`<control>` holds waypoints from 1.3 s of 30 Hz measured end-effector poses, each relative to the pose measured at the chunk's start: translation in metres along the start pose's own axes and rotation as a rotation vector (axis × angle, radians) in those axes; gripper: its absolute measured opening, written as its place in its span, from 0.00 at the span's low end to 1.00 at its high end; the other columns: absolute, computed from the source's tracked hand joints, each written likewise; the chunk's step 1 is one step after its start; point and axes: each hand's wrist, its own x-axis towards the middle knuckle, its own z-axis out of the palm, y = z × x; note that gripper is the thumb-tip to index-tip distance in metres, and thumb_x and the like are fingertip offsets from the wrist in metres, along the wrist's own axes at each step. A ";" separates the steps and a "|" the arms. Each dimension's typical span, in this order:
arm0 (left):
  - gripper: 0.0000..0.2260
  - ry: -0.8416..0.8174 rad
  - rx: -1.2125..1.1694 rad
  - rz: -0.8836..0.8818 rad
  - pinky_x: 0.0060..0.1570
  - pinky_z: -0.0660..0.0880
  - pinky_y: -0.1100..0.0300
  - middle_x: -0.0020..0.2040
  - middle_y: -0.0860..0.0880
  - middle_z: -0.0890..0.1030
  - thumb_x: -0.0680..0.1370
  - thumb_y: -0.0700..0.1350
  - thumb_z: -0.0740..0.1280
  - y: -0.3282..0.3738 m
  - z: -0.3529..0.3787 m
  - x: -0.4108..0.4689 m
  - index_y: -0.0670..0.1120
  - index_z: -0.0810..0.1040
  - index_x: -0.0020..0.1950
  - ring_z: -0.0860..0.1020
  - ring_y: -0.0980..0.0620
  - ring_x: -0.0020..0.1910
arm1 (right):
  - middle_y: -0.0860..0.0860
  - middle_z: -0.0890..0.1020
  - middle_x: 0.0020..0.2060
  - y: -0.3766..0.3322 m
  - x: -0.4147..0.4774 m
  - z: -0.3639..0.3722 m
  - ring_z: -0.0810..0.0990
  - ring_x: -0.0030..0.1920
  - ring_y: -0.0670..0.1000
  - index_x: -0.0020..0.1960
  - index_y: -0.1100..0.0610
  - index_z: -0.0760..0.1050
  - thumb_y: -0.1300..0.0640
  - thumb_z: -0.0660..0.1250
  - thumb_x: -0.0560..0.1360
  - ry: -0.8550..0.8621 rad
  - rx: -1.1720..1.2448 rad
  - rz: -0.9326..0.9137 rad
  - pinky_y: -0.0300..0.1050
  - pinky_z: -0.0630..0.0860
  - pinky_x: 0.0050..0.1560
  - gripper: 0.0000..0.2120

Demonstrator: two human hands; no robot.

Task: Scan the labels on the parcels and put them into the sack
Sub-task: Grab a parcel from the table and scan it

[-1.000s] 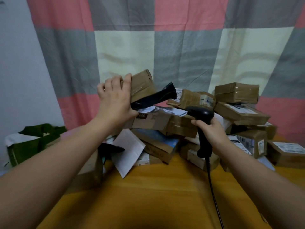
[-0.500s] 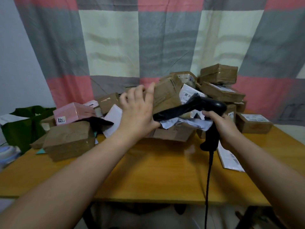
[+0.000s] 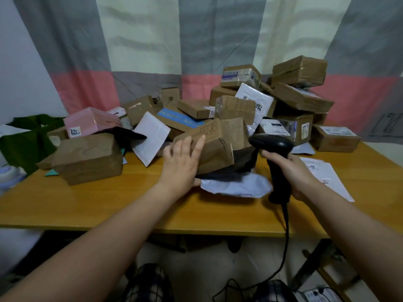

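On the yellow wooden table (image 3: 104, 205), seen from the head camera, sits a big heap of brown cardboard parcels (image 3: 301, 99). The left hand (image 3: 181, 164) holds a brown cardboard box (image 3: 214, 149) at the front of the heap. Its fingers lie over the top and its thumb is tucked under. A soft black bag (image 3: 229, 171) is pressed right under that box, and a flat white plastic bag (image 3: 235, 186) lies below. The right hand (image 3: 292, 171) grips the handle of a black handheld scanner (image 3: 272, 146) just beside the box, and its black cord (image 3: 286, 232) hangs down. The green cloth sack (image 3: 26, 144) waits far left, past a pink square box (image 3: 91, 122) and well apart from the held box.
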 end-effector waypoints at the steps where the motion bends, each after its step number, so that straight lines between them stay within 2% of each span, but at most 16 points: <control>1: 0.54 -0.043 -0.032 0.025 0.63 0.61 0.46 0.73 0.40 0.60 0.64 0.74 0.63 -0.005 0.003 -0.004 0.48 0.42 0.78 0.62 0.42 0.69 | 0.48 0.83 0.48 0.000 0.000 0.006 0.80 0.51 0.51 0.59 0.54 0.78 0.49 0.73 0.71 0.006 0.008 -0.039 0.46 0.74 0.50 0.18; 4: 0.49 -0.157 -0.310 0.046 0.71 0.52 0.44 0.77 0.41 0.55 0.63 0.78 0.44 -0.013 0.000 -0.010 0.53 0.46 0.78 0.56 0.42 0.74 | 0.44 0.83 0.48 -0.003 -0.002 0.018 0.79 0.51 0.44 0.56 0.49 0.78 0.50 0.72 0.73 0.004 -0.003 -0.100 0.40 0.73 0.48 0.12; 5: 0.46 -0.166 -0.426 0.030 0.72 0.50 0.44 0.77 0.41 0.54 0.65 0.77 0.44 -0.013 -0.002 -0.009 0.55 0.50 0.78 0.55 0.42 0.75 | 0.43 0.82 0.47 -0.005 -0.003 0.022 0.79 0.49 0.42 0.56 0.48 0.77 0.50 0.72 0.73 -0.004 0.006 -0.084 0.38 0.72 0.46 0.12; 7: 0.42 -0.159 -0.538 0.026 0.73 0.48 0.42 0.78 0.42 0.53 0.67 0.76 0.52 -0.012 -0.005 -0.001 0.54 0.57 0.74 0.52 0.43 0.76 | 0.44 0.83 0.45 -0.005 -0.004 0.030 0.81 0.46 0.44 0.56 0.50 0.77 0.48 0.72 0.73 -0.043 0.057 0.023 0.38 0.72 0.42 0.13; 9: 0.43 -0.153 -0.526 0.086 0.74 0.45 0.40 0.79 0.44 0.50 0.65 0.75 0.61 -0.009 -0.006 0.005 0.52 0.59 0.72 0.49 0.44 0.77 | 0.48 0.86 0.46 -0.002 -0.008 0.040 0.85 0.46 0.50 0.56 0.53 0.79 0.47 0.71 0.73 -0.127 0.148 0.137 0.44 0.77 0.46 0.15; 12: 0.43 -0.142 -0.498 0.115 0.72 0.44 0.40 0.78 0.46 0.52 0.66 0.77 0.57 -0.007 -0.007 0.008 0.62 0.51 0.76 0.51 0.44 0.76 | 0.55 0.85 0.53 0.008 -0.016 0.061 0.84 0.53 0.56 0.61 0.55 0.79 0.47 0.70 0.73 -0.192 0.260 0.172 0.53 0.78 0.55 0.20; 15: 0.37 -0.130 -0.455 0.037 0.71 0.48 0.40 0.74 0.44 0.62 0.68 0.77 0.48 -0.020 -0.010 0.008 0.66 0.53 0.75 0.58 0.43 0.72 | 0.54 0.85 0.51 0.014 -0.024 0.087 0.85 0.50 0.54 0.60 0.54 0.79 0.46 0.70 0.73 -0.182 0.287 0.168 0.48 0.81 0.47 0.19; 18: 0.32 -0.204 -0.330 -0.035 0.70 0.49 0.37 0.72 0.44 0.66 0.73 0.73 0.49 -0.046 -0.005 -0.002 0.64 0.57 0.74 0.62 0.42 0.71 | 0.50 0.86 0.47 0.011 -0.030 0.108 0.84 0.47 0.52 0.55 0.52 0.80 0.43 0.71 0.73 -0.150 0.182 0.165 0.39 0.79 0.40 0.16; 20: 0.27 -0.284 -0.229 -0.078 0.71 0.49 0.37 0.73 0.44 0.64 0.78 0.67 0.50 -0.058 -0.002 -0.011 0.62 0.56 0.75 0.62 0.41 0.72 | 0.45 0.83 0.44 0.009 -0.030 0.109 0.82 0.47 0.47 0.49 0.47 0.79 0.45 0.71 0.73 -0.044 0.107 0.071 0.34 0.75 0.36 0.09; 24: 0.25 -0.229 -0.221 -0.080 0.73 0.52 0.41 0.73 0.45 0.65 0.80 0.58 0.58 -0.049 -0.010 -0.016 0.54 0.59 0.75 0.62 0.44 0.71 | 0.44 0.84 0.43 -0.001 -0.035 0.093 0.80 0.49 0.45 0.44 0.46 0.80 0.49 0.73 0.72 0.068 0.070 -0.071 0.39 0.73 0.43 0.04; 28: 0.25 -0.001 -0.472 -0.017 0.71 0.58 0.48 0.71 0.47 0.67 0.78 0.58 0.61 -0.016 -0.038 0.003 0.52 0.65 0.73 0.63 0.46 0.70 | 0.44 0.84 0.42 -0.026 -0.038 0.055 0.80 0.48 0.44 0.45 0.46 0.79 0.49 0.73 0.72 0.179 0.086 -0.164 0.41 0.73 0.43 0.04; 31: 0.24 0.051 -0.682 0.032 0.66 0.62 0.51 0.68 0.48 0.68 0.79 0.57 0.62 0.018 -0.061 0.041 0.49 0.67 0.72 0.64 0.46 0.69 | 0.43 0.84 0.35 -0.055 -0.030 0.010 0.82 0.39 0.45 0.45 0.48 0.79 0.50 0.72 0.73 0.278 0.170 -0.194 0.38 0.75 0.34 0.04; 33: 0.24 0.019 -0.853 0.015 0.64 0.64 0.53 0.68 0.47 0.68 0.78 0.57 0.62 0.043 -0.073 0.074 0.49 0.67 0.72 0.64 0.46 0.68 | 0.42 0.81 0.28 -0.075 -0.018 -0.025 0.81 0.31 0.43 0.44 0.52 0.79 0.49 0.73 0.72 0.343 0.208 -0.181 0.36 0.73 0.28 0.08; 35: 0.26 -0.069 -1.051 -0.063 0.60 0.66 0.54 0.69 0.46 0.67 0.77 0.59 0.63 0.069 -0.083 0.113 0.50 0.65 0.72 0.66 0.46 0.67 | 0.44 0.81 0.27 -0.095 -0.001 -0.060 0.80 0.29 0.44 0.45 0.53 0.79 0.47 0.73 0.72 0.395 0.247 -0.171 0.37 0.73 0.29 0.10; 37: 0.31 -0.226 -1.263 -0.201 0.61 0.68 0.52 0.72 0.45 0.64 0.75 0.63 0.63 0.095 -0.087 0.156 0.51 0.61 0.73 0.68 0.44 0.68 | 0.46 0.82 0.32 -0.113 0.024 -0.094 0.81 0.33 0.46 0.49 0.54 0.80 0.46 0.72 0.72 0.419 0.288 -0.168 0.37 0.74 0.32 0.12; 39: 0.37 -0.368 -1.458 -0.350 0.64 0.69 0.45 0.74 0.43 0.63 0.73 0.67 0.63 0.119 -0.087 0.199 0.53 0.56 0.76 0.67 0.40 0.69 | 0.49 0.82 0.40 -0.127 0.054 -0.124 0.81 0.41 0.48 0.52 0.54 0.79 0.45 0.71 0.72 0.411 0.279 -0.150 0.41 0.75 0.39 0.15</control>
